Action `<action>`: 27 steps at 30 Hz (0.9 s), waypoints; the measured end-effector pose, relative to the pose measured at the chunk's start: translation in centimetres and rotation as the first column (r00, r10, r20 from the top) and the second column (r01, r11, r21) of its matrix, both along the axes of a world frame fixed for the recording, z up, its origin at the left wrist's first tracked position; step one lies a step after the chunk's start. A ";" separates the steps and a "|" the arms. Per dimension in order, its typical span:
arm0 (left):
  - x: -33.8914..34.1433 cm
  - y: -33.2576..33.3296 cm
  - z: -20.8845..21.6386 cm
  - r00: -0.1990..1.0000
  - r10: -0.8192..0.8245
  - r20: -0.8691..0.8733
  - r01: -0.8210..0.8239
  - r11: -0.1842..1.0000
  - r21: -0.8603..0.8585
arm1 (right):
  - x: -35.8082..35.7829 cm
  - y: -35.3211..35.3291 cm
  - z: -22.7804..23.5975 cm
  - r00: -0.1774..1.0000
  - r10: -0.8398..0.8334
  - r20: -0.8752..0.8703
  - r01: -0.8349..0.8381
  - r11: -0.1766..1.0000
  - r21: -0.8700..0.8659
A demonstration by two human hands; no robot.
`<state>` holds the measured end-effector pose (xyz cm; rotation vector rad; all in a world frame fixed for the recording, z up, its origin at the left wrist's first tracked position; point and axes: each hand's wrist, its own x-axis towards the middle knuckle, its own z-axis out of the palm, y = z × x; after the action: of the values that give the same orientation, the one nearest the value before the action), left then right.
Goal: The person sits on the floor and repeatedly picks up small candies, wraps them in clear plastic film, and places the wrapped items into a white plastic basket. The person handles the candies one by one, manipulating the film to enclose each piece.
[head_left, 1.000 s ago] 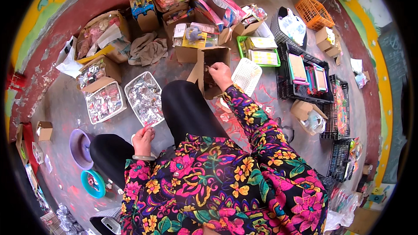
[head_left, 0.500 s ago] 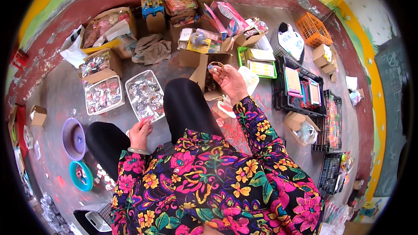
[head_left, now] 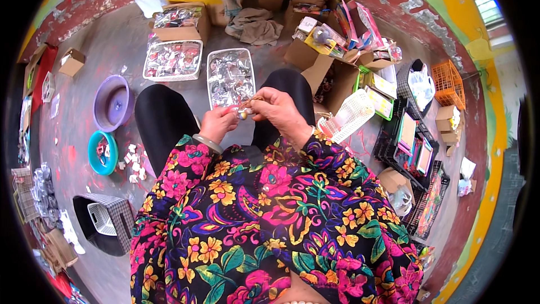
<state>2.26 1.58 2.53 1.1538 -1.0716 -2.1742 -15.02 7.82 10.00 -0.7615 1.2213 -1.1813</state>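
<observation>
In front of my knees my two hands meet. My right hand (head_left: 279, 114) pinches a brown cord with small round beads (head_left: 243, 115), one yellowish and one pale. My left hand (head_left: 218, 124) is closed at the fingertips right beside the beads; a small pinkish bit shows there, too small to make out. Just beyond my hands lies a white basket (head_left: 208, 73) full of small clear packets. To the right of my knee stands an open cardboard box (head_left: 341, 87) with dark brown items inside.
Another white basket of packets (head_left: 172, 73) stands farther left. At the left are a purple basin (head_left: 99, 104) and a teal basin (head_left: 91, 155), with white scraps (head_left: 134, 163) nearby. A white perforated basket (head_left: 360, 107) and black crates (head_left: 388, 129) stand at the right.
My right hand has come from the box, bringing the beaded brown cord to my left hand. My left hand has risen toward it. The view has turned left.
</observation>
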 end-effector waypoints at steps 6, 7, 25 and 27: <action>-0.7 0.7 1.1 0.996 0.022 0.089 -0.020 0.999 -0.029 | 1.5 -0.8 -2.0 0.872 -0.062 -0.486 -0.041 0.980 -0.197; -0.5 0.7 0.7 0.995 0.027 0.093 -0.024 0.999 -0.041 | 1.6 -0.7 -2.0 0.858 -0.062 -0.510 -0.054 0.976 -0.209; -0.3 0.4 0.3 0.986 -0.133 0.099 0.140 0.988 -0.068 | -1.1 -0.4 -1.5 0.549 -0.102 -0.830 -0.363 0.865 -0.346; 0.0 0.3 -1.1 0.982 -0.186 0.043 0.191 0.960 -0.205 | -1.2 -0.7 -1.2 0.513 -0.057 -0.856 -0.409 0.861 -0.302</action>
<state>2.25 1.87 1.38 1.0208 -1.4341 -2.1289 -16.17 7.11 8.83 -1.9896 1.5764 -0.9168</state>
